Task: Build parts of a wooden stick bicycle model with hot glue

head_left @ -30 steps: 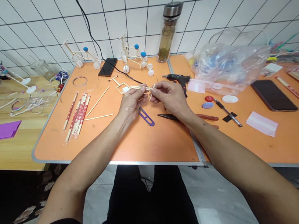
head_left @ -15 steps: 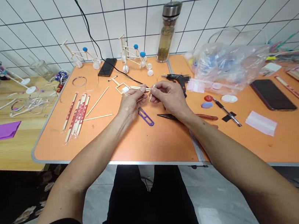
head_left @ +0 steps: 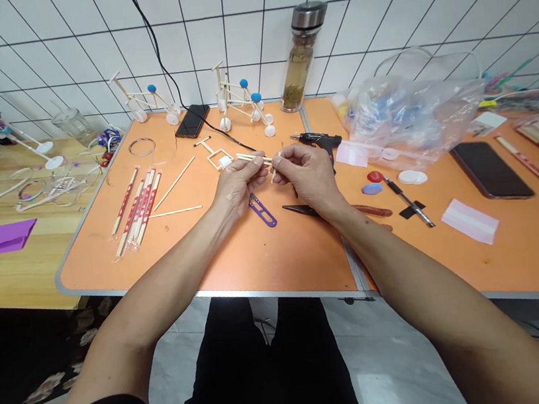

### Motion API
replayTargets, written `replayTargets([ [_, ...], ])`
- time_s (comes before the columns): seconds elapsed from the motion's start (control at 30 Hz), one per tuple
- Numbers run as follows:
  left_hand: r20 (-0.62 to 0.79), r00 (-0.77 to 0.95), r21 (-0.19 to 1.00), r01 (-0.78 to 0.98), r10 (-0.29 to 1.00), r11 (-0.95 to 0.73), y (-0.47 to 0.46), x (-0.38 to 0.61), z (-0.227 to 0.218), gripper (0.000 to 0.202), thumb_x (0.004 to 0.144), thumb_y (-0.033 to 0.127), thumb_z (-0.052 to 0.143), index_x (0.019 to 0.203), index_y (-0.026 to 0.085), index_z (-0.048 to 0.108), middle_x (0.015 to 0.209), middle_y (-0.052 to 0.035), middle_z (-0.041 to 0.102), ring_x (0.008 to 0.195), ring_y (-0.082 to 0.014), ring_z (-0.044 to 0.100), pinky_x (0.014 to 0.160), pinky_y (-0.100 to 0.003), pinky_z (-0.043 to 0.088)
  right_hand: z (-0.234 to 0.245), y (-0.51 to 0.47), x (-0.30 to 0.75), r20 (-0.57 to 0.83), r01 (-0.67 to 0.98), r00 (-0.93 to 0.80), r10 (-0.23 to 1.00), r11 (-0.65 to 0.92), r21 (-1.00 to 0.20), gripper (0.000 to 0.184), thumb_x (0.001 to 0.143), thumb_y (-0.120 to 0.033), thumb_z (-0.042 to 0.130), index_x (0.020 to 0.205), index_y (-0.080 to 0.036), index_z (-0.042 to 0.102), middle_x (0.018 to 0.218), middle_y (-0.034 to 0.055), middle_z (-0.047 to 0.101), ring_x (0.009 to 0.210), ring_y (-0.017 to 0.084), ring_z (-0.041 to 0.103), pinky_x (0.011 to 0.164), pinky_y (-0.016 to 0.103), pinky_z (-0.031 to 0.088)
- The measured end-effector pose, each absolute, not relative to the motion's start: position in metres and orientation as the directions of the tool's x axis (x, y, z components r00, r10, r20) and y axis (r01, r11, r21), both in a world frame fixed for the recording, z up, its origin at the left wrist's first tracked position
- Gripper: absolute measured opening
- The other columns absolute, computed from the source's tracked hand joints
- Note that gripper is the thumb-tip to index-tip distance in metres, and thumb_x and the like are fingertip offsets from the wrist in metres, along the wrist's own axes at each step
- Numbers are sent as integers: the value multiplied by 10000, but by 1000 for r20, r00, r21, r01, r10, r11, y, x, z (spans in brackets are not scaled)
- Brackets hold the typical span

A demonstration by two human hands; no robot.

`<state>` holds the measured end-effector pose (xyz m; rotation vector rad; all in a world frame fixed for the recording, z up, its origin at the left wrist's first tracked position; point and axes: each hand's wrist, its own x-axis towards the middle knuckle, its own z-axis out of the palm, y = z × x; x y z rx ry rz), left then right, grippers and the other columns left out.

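1. Working from the head view, I'm seeing the left hand (head_left: 238,189) closed around thin wooden sticks (head_left: 253,158), pinching them between thumb and fingers, held up above the orange bench (head_left: 168,263).
2. The right hand (head_left: 307,176) is gripping the far ends of those sticks, and a short stick (head_left: 274,174) is poking downward where the hands nearly meet.
3. A small stick frame (head_left: 215,154) is lying on the bench just beyond the left hand.
4. A black hot glue gun (head_left: 317,142) is resting just past the right hand, while purple-handled snips (head_left: 263,210) are lying below the hands, beside a black pointed blade (head_left: 300,209).
5. Over on the left, wrapped chopsticks (head_left: 137,207) are lying in a bundle, and two stick bicycle models (head_left: 241,101) are standing near the tiled wall.
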<state>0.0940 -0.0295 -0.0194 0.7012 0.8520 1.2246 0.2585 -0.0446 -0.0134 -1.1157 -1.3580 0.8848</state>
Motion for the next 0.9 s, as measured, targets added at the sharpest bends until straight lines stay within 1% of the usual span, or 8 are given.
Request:
replayTargets([
  [0.1, -181, 116, 848, -484, 977, 215, -29, 94, -19, 173, 907, 215, 938, 863, 162, 780, 836, -14, 824, 745, -87, 777, 801, -194, 616, -12, -44, 260, 285, 132, 82, 955, 273, -953, 238, 913, -413, 862, 804, -240, 741, 671, 2, 743, 642, 167, 730, 678, 300, 657],
  [0.17, -173, 124, 858, -467, 977, 211, -29, 93, -19, 193, 922, 229, 929, 844, 161, 766, 827, -22, 823, 762, -100, 795, 802, -198, 624, -11, -44, 261, 295, 124, 91, 951, 283, -951, 244, 923, -420, 855, 806, -244, 733, 677, 4, 748, 644, 166, 732, 678, 297, 652],
  [0.3, -166, 155, 884, -415, 974, 217, -29, 93, -20, 137, 944, 261, 911, 967, 169, 811, 809, -30, 829, 811, -138, 831, 799, -211, 637, -11, -45, 261, 322, 143, 97, 942, 307, -941, 262, 938, -443, 853, 808, -254, 727, 692, 4, 753, 666, 179, 743, 700, 320, 656],
  [0.4, -165, 169, 895, -389, 972, 220, -30, 93, -21, 189, 928, 268, 927, 1056, 166, 832, 799, -31, 830, 819, -153, 839, 801, -220, 642, -12, -45, 261, 332, 159, 99, 938, 315, -936, 278, 939, -462, 854, 804, -258, 721, 686, 0, 748, 666, 190, 741, 702, 337, 655],
  [0.6, -154, 176, 895, -392, 972, 213, -31, 92, -17, 116, 934, 206, 903, 999, 144, 830, 792, -36, 821, 733, -140, 806, 750, -224, 635, -12, -44, 262, 335, 152, 105, 936, 318, -936, 281, 933, -469, 862, 813, -256, 725, 696, 1, 750, 667, 190, 738, 710, 340, 641],
  [0.9, -136, 158, 926, -331, 978, 182, -33, 91, -12, 134, 895, 183, 912, 1003, 157, 836, 825, -23, 820, 757, -124, 796, 773, -213, 636, -12, -44, 262, 348, 163, 103, 932, 330, -930, 309, 945, -507, 855, 826, -259, 713, 717, 1, 743, 689, 199, 754, 706, 343, 648],
])
